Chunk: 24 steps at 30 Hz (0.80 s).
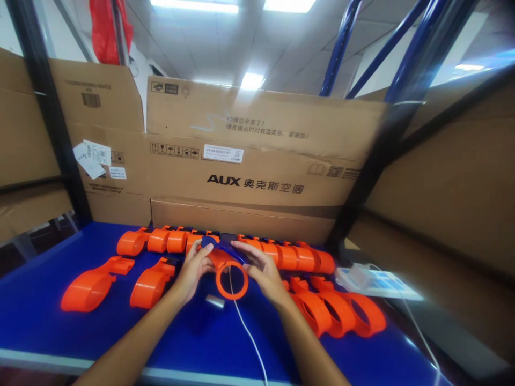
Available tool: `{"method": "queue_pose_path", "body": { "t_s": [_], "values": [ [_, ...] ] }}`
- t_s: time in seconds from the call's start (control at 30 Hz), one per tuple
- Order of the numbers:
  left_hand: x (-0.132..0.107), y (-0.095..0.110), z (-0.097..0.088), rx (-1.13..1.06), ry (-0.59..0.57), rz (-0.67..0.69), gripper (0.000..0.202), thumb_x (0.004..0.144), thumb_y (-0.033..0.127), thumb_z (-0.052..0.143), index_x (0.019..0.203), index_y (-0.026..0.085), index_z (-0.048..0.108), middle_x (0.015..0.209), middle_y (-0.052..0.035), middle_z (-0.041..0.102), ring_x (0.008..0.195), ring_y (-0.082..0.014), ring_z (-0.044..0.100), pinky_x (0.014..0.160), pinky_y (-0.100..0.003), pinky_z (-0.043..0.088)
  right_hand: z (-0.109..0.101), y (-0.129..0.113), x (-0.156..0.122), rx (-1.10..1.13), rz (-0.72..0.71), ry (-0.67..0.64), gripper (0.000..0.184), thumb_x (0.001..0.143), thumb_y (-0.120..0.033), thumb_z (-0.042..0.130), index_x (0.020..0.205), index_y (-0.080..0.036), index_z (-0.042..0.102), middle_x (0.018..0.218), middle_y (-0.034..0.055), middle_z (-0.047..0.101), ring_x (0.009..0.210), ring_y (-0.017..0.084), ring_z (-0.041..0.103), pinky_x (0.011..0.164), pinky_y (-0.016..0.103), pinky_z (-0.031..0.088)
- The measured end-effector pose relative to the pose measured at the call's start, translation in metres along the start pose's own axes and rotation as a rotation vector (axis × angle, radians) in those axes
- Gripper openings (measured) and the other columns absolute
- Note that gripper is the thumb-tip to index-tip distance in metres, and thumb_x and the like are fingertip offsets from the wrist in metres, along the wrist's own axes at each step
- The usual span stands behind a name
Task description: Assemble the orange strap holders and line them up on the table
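Note:
Both my hands hold one orange ring-shaped plastic part (230, 274) over the blue table (48, 327). My left hand (192, 269) grips its left side, fingers curled round it. My right hand (259, 271) grips its right side, with the fingers pinching a dark blue piece (219, 245) at the part's top. The ring opening faces me. A white cable (246, 328) runs from the ring toward me across the table.
Several more orange parts lie around: a row (281, 256) behind my hands, two (90, 287) at the left, three rings (341, 313) at the right. A small metal piece (214, 301) lies under the held part. A white power strip (372, 281) sits at right. Cardboard boxes (257, 161) wall off the back.

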<state>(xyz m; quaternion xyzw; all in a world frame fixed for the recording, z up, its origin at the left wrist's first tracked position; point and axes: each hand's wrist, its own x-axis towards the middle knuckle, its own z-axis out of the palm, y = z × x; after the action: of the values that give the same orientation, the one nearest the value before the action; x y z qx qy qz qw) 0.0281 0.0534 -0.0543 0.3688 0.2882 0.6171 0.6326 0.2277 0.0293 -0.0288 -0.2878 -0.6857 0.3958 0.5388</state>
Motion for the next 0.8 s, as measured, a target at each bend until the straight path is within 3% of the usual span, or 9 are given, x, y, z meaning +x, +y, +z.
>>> {"method": "queue_pose_path", "body": {
  "t_s": [0.43,0.63,0.8],
  "values": [
    [-0.005,0.003,0.001,0.078,-0.053,0.06,0.048,0.073,0.039,0.081,0.11,0.022,0.057,0.083,-0.0005,0.068,0.064,-0.0144,0.067,0.065,-0.028,0.055,0.003,0.0,0.0,-0.068,0.03,-0.022,0.035,0.088,-0.035,0.064,0.121,-0.027,0.068,0.132,0.0061,0.066,0.128,0.029,0.056,0.115,0.053,0.036],
    [-0.008,0.007,0.003,0.089,-0.079,0.141,0.064,0.07,0.034,0.083,0.129,0.028,0.058,0.121,-0.0074,0.066,0.099,-0.0249,0.068,0.079,-0.035,0.058,0.012,-0.001,-0.002,-0.111,0.037,-0.005,0.044,0.088,-0.036,0.067,0.131,-0.027,0.058,0.13,0.0071,0.065,0.121,0.024,0.061,0.106,0.045,0.048],
    [-0.009,0.008,0.003,0.122,-0.182,0.218,0.062,0.074,0.034,0.08,0.133,0.029,0.058,0.139,-0.0089,0.058,0.124,-0.0312,0.057,0.095,-0.038,0.052,0.012,-0.003,-0.004,-0.182,-0.016,-0.029,0.053,0.088,-0.035,0.069,0.138,-0.029,0.052,0.136,0.0074,0.061,0.126,0.026,0.058,0.108,0.046,0.046]
  ]
}}
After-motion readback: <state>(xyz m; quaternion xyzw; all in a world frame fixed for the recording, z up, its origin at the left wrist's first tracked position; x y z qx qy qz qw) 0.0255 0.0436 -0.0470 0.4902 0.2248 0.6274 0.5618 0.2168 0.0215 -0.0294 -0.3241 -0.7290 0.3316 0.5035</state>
